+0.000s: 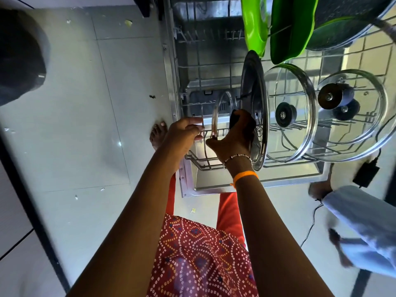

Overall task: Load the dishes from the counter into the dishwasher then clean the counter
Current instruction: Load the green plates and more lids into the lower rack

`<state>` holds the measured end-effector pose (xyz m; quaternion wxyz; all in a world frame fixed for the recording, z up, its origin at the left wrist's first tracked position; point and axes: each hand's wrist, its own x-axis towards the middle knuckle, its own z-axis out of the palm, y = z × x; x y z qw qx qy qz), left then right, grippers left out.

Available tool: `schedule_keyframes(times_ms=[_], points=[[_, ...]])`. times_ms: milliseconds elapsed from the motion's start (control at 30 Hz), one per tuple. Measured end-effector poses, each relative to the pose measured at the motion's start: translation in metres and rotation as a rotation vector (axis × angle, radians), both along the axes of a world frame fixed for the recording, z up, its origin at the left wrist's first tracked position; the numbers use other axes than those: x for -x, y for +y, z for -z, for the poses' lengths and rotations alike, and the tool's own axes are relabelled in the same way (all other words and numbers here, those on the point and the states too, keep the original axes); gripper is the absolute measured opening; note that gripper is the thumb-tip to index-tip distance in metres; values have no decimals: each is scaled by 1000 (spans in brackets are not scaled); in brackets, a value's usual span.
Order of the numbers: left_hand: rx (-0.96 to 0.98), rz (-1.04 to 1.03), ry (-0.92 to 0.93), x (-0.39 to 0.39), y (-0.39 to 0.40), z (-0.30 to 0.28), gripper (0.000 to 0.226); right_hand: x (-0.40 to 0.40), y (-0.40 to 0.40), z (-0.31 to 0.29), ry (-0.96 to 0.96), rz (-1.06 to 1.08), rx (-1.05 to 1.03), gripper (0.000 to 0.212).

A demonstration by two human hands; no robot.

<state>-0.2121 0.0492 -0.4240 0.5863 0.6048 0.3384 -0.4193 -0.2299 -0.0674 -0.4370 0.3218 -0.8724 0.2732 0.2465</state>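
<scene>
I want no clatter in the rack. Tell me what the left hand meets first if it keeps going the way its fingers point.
Most likely the small glass lid that the right hand holds by its black knob. The left hand reaches toward that lid's metal rim, fingertips close beside it. Depth is unclear, so they may already touch.

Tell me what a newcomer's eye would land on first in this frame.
Probably the row of lids standing on edge in the pulled-out dishwasher rack: a steel lid, then two glass lids to its right. Next, the bright green pieces at the top. At centre, the right hand grips a small glass lid by its black knob, while the left hand reaches in beside its rim.
</scene>
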Motion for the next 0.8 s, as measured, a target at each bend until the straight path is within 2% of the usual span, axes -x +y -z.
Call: schedule_keyframes(times_ms=[167, 400, 533, 800], points=[[-5, 7, -1, -1, -3, -1, 33, -2, 2, 5, 108, -131, 38, 79], [68, 54, -66, -1, -12, -6, 36, -7, -11, -7, 83, -109, 40, 70], [49, 34, -47, 2, -15, -6, 37, -4, -16, -10, 50, -6, -53, 65], [-5, -11, -19, 7, 0, -4, 34, -3, -16, 2, 116, 27, 17, 66]])
